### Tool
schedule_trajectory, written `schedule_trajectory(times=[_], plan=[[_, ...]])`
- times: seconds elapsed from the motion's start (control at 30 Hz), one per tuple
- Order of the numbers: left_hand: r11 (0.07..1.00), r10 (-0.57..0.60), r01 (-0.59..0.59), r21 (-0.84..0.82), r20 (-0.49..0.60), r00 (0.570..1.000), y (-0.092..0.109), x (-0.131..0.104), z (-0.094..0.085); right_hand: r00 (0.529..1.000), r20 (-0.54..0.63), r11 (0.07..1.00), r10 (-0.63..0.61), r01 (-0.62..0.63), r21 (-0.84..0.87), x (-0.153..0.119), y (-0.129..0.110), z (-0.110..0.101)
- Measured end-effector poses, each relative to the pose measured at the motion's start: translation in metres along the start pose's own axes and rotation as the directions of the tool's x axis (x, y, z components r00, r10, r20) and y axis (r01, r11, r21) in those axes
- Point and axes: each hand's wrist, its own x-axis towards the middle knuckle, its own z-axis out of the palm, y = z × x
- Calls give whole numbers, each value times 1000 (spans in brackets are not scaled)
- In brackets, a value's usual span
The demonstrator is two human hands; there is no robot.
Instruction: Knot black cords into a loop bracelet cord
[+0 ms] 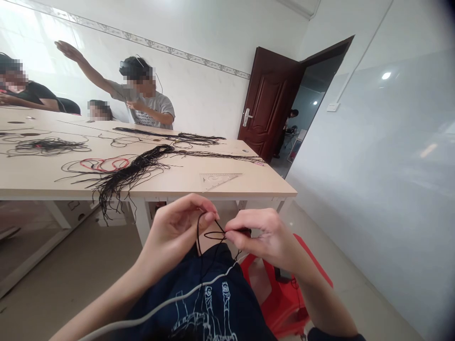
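Above my lap, a thin black cord (199,237) runs between my two hands. Thumb and forefinger of my left hand (185,220) pinch one part of it, and a length hangs down from there. My right hand (258,232) pinches the cord where it forms a small loop, its fingers curled and partly hiding what they hold. Both hands are in front of the table edge, not touching the table. A bundle of black cords (137,166) lies on the table beyond my left hand, its loose ends drooping over the front edge.
On the table (170,184) lie a clear set square (218,180), a red cord (104,164) and another tangle of cords (50,146). A red stool (284,303) stands at my right. A white cable (170,300) crosses my shirt. Across the table a person (147,104) raises one arm.
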Motion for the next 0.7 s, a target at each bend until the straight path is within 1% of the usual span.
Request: schedule_trajectory(times=[0.07, 0.13, 0.2, 0.27, 0.33, 0.47, 0.6, 0.7], plan=[[994, -38, 35, -101, -30, 999, -6, 7, -7, 1000, 10, 999, 27, -27, 45, -1, 1, -1], [974, -105, 90, -208, -63, 992, -14, 14, -15, 998, 12, 994, 64, -65, 93, -3, 2, -3], [951, -168, 135, -278, -99, 981, -24, 19, -25, 994, 9, 982, 111, -111, 150, -5, 3, -5], [934, -219, 178, -311, -101, 971, -36, 21, -35, 988, 14, 966, 152, -152, 210, -6, 3, -6], [907, -290, 251, -337, -72, 954, -50, 21, -45, 982, 25, 947, 186, -186, 263, -7, 4, -8], [851, -431, 398, -342, -23, 902, -82, 14, -70, 972, 19, 918, 234, -227, 325, -8, 5, -10], [820, -531, 496, -285, -53, 846, -109, 1, -91, 970, -1, 908, 243, -227, 351, -9, 8, -11], [808, -577, 548, -215, -104, 810, -120, -7, -98, 965, 1, 901, 262, -245, 357, -9, 10, -10]])
